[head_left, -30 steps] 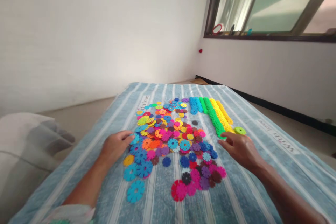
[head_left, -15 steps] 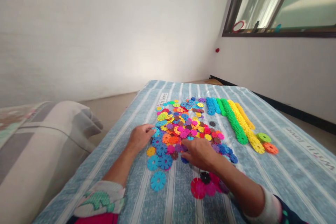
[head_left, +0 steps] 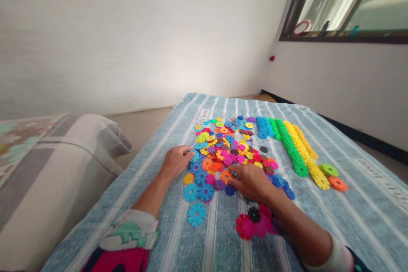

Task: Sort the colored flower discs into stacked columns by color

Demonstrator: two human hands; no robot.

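Head view: right hand (head_left: 253,182) pinches orange disc (head_left: 226,176); left hand (head_left: 176,162) touches blue disc (head_left: 194,156), grip unclear.

We see a blue cloth (head_left: 216,238) striped white across the lower frame. At centre, our discs (head_left: 227,158) mix pink, orange, yellow, blue and purple. Right of centre, our rows (head_left: 290,148) run blue, green, yellow. Lower left, our sleeve (head_left: 130,260) is pinkish red, its pale cuff (head_left: 130,231) patterned green.
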